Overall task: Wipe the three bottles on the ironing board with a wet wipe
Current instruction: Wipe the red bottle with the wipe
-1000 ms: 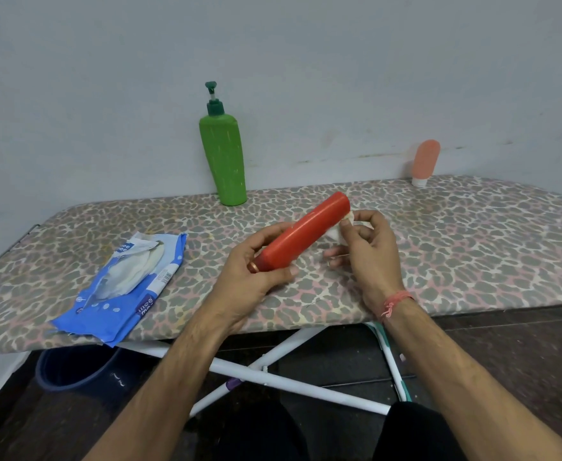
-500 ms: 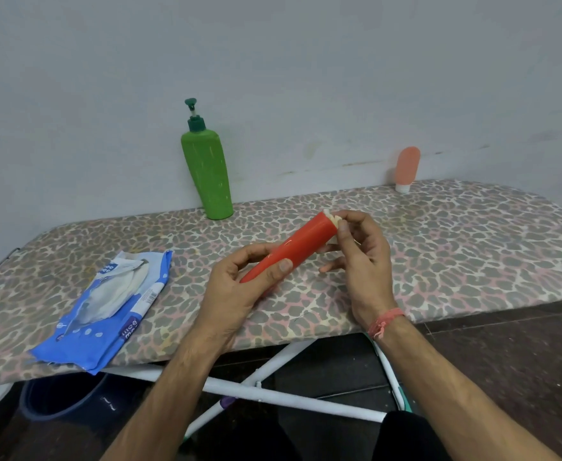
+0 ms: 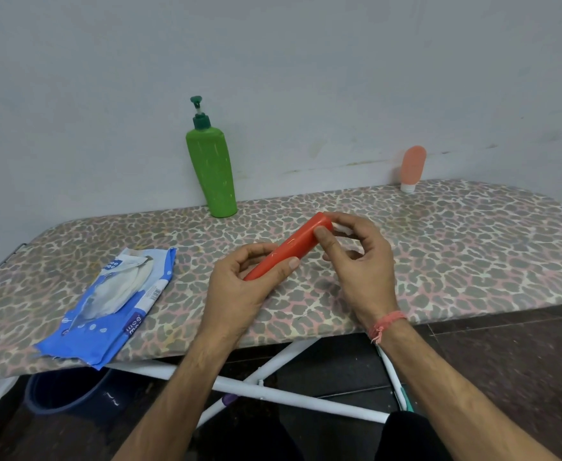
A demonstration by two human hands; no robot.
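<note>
- Bare cover is left between the upright green plastic pump bottle [image 3: 213, 171] and the small peach tube [image 3: 412, 168].
- Left of that bottle, passage is blocked by the flat blue wet-wipe packet [image 3: 113, 304].

Red bottle [image 3: 293, 248] tilted above board; green pump bottle [image 3: 213, 174], peach tube [image 3: 412, 168] upright.

Red bottle [image 3: 293, 249], green pump bottle [image 3: 213, 173], pink tube [image 3: 412, 166], blue wipes pack [image 3: 113, 307] noted; ironing board [image 3: 456, 247] covered in leopard print.

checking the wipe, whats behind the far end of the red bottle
A bit of white wet wipe shows behind the red bottle, pinched in the right hand. Its fingers cover the rest.
</note>
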